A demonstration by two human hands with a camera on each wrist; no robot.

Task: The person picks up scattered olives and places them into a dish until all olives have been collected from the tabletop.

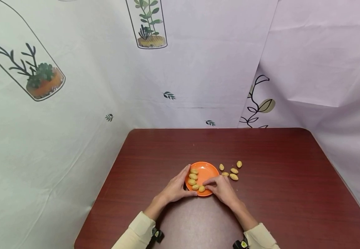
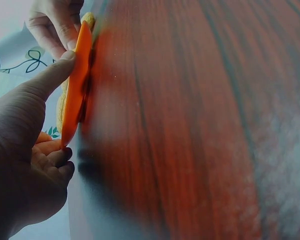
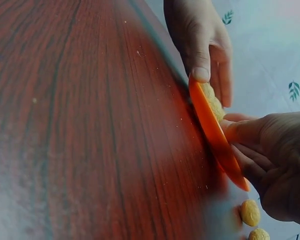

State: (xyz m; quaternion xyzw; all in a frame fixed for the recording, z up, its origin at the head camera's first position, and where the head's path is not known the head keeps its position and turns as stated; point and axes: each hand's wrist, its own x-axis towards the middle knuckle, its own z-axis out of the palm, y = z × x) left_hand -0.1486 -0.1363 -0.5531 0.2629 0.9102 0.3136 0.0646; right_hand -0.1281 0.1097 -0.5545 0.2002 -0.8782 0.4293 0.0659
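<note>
An orange plate (image 1: 209, 170) rests on the table in the head view; the wrist views see it nearly edge-on. My left hand (image 1: 175, 186) grips its left side, thumb at the near rim and fingers along the far left. Several tan, wrinkled oval nuts (image 1: 193, 176) line the plate's left inner edge. At the near end of that row, the fingertips of my right hand (image 1: 223, 189) pinch one nut (image 1: 202, 188) low over the plate. In the right wrist view my right hand (image 3: 285, 160) partly hides the plate's inside.
Several more nuts (image 1: 234, 171) lie loose on the table just right of the plate. The dark red-brown wooden table (image 1: 276, 180) has rounded far corners. Pale cloth walls (image 1: 198, 69) with printed plants stand along its far edge and sides.
</note>
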